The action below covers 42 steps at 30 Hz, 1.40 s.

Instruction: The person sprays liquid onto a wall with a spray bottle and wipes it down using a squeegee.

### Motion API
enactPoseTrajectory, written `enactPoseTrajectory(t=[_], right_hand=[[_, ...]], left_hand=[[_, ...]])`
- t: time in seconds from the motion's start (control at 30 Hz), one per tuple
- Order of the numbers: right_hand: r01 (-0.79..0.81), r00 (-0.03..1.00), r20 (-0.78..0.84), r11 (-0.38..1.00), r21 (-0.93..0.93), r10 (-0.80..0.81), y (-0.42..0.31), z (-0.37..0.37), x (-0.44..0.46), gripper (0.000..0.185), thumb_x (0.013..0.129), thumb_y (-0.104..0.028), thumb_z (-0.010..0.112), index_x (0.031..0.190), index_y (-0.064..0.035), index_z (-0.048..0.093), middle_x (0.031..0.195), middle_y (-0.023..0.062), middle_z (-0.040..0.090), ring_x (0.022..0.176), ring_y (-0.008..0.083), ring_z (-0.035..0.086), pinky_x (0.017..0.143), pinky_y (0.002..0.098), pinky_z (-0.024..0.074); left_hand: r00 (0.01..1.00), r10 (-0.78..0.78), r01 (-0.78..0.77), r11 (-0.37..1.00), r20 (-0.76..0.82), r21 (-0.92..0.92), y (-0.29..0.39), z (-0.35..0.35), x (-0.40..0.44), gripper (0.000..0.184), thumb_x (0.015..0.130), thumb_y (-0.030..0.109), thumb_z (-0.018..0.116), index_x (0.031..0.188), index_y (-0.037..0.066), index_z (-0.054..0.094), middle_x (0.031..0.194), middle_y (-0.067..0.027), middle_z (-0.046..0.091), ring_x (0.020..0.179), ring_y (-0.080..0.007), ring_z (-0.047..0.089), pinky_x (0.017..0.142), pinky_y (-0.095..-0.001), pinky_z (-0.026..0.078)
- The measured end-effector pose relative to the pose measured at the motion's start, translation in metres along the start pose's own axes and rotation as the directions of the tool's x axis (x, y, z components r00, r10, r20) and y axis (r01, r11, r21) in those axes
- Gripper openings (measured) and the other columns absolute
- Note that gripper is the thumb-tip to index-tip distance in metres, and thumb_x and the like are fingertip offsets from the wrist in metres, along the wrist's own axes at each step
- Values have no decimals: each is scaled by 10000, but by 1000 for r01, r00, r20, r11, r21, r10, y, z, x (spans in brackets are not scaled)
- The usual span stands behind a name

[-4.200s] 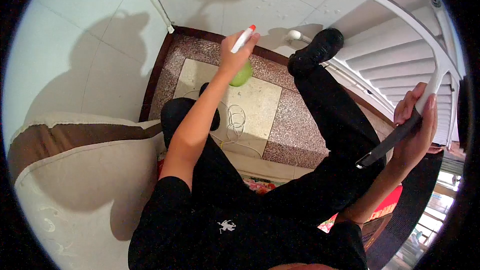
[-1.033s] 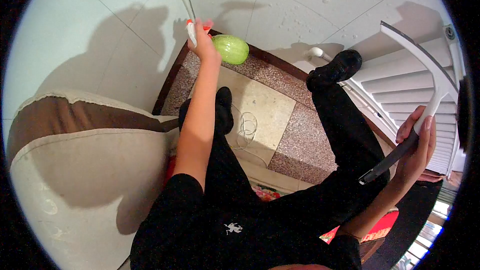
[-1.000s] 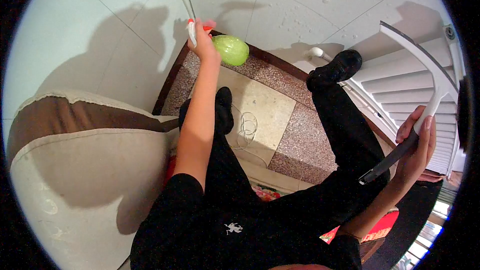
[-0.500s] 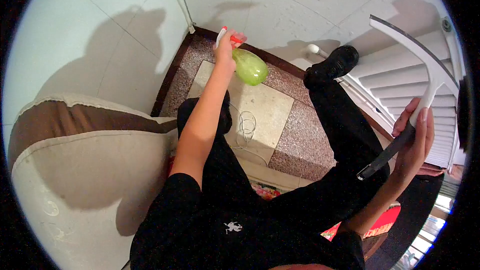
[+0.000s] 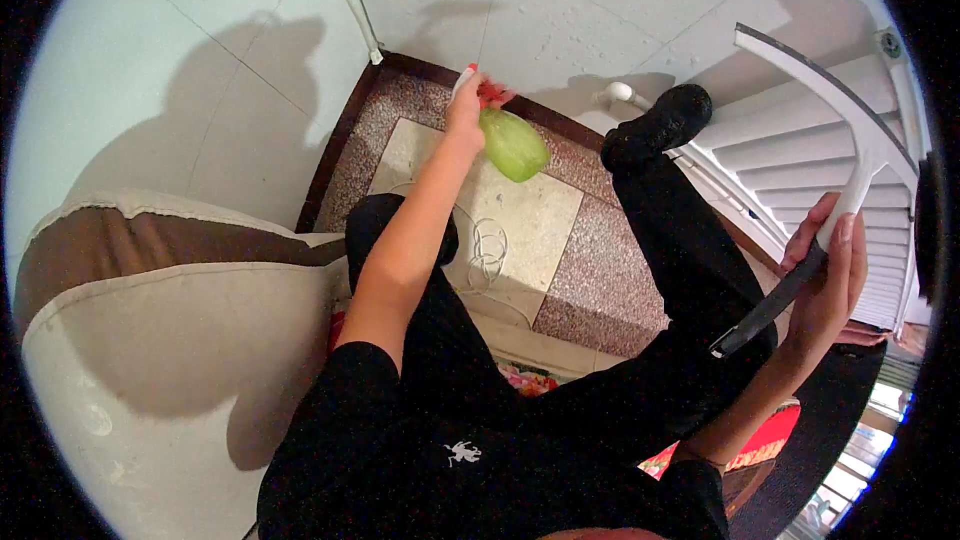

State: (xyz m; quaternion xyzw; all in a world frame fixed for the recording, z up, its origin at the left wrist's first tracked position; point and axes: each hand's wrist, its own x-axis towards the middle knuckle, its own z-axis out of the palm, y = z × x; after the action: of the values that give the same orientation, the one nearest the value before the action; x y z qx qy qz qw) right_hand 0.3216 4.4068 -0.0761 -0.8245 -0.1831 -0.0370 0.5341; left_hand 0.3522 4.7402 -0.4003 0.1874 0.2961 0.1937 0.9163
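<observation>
My left hand [image 5: 465, 118] is closed round the neck of a spray bottle, up by the wall corner. The bottle [image 5: 516, 146] has a green body, tilted down to the right, and a white and red top. In my right hand [image 5: 836, 258], at the right, is a squeegee [image 5: 864, 162] with a grey and black handle and a long curved white head with a dark edge. Its head points up in front of the radiator, and the handle end hangs over my right thigh.
Wet droplets dot the tiled wall [image 5: 570, 0] ahead. A white ribbed radiator [image 5: 830, 155] stands at the right, with a pipe low beside my shoe. A beige and brown sofa [image 5: 180, 340] is at the left. A looped pale cable [image 5: 487, 252] lies on the floor.
My left hand and the spray bottle have moved down and to the right, away from the wall corner. The squeegee has shifted only slightly in view, still in my right hand.
</observation>
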Motion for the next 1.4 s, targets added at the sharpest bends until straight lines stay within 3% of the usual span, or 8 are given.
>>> enactPoseTrajectory(t=[0.47, 0.67, 0.73, 0.8, 0.93, 1.07, 1.23, 1.4], right_hand=[[81, 996, 28, 997, -3, -80, 1, 2, -1, 389, 1002, -370, 416, 1003, -4, 550, 626, 25, 487, 519, 84, 418, 480, 214, 294], [-2, 1000, 7, 964, 265, 0, -15, 24, -8, 405, 1008, -400, 399, 1144, -27, 481, 632, -5, 452, 414, 68, 345, 345, 204, 262], [-134, 991, 40, 948, 287, 128, -19, 27, -5, 371, 1011, -395, 379, 1122, -56, 481, 641, -3, 441, 446, 62, 357, 378, 212, 258], [-147, 989, 44, 947, 286, 140, -18, 34, 2, 236, 943, -163, 519, 1157, -74, 470, 733, -8, 448, 506, 37, 373, 409, 194, 276], [55, 998, -41, 977, 205, -48, -36, 56, 27, 341, 960, -109, 515, 1285, -56, 427, 698, -11, 449, 522, 47, 422, 416, 190, 327], [7, 986, 169, 1000, 8, -8, -34, 70, 66, 380, 982, -190, 521, 1324, -80, 397, 641, -18, 449, 464, 66, 407, 403, 211, 347], [262, 910, 373, 948, -181, -180, -75, 113, 124, 329, 958, -194, 565, 1254, -80, 479, 664, -22, 484, 458, 52, 428, 370, 228, 320], [677, 735, 409, 621, -394, -541, -177, 188, 172, 276, 971, -272, 508, 1131, -47, 499, 659, 163, 580, 580, 333, 585, 555, 425, 471]], left_hand=[[998, 59, -57, 995, -12, 84, 6, -14, 13, 175, 881, 196, 600, 1012, 84, 568, 672, -38, 522, 659, -220, 592, 721, -386, 523], [973, 41, -61, 995, 227, 81, 6, -12, 12, 167, 893, 224, 602, 812, 133, 488, 634, 10, 433, 583, -148, 463, 595, -325, 456], [985, 156, -165, 975, 70, 152, 10, 9, -11, 135, 877, 223, 608, 832, 127, 526, 627, -1, 439, 568, -155, 453, 595, -316, 459], [982, 188, -188, 966, 19, 179, 20, 23, -29, 139, 875, 220, 606, 820, 127, 520, 640, -9, 470, 594, -162, 513, 607, -324, 466], [950, 156, -186, 978, 271, 89, 16, -22, 8, 141, 851, 180, 635, 889, 57, 578, 650, -26, 547, 594, -164, 577, 588, -306, 488], [953, 295, -303, 928, 70, 217, 46, 15, -34, 143, 861, 190, 614, 876, 59, 560, 598, -3, 459, 520, -139, 480, 517, -299, 430], [942, 247, -287, 943, 226, 166, 54, -42, -1, 279, 868, 197, 651, 1066, 14, 578, 830, -61, 640, 764, -176, 651, 704, -274, 496], [946, 243, -301, 905, 216, 301, 70, -72, -29, 196, 861, 157, 680, 984, 21, 612, 906, -64, 654, 867, -172, 648, 770, -307, 512]])
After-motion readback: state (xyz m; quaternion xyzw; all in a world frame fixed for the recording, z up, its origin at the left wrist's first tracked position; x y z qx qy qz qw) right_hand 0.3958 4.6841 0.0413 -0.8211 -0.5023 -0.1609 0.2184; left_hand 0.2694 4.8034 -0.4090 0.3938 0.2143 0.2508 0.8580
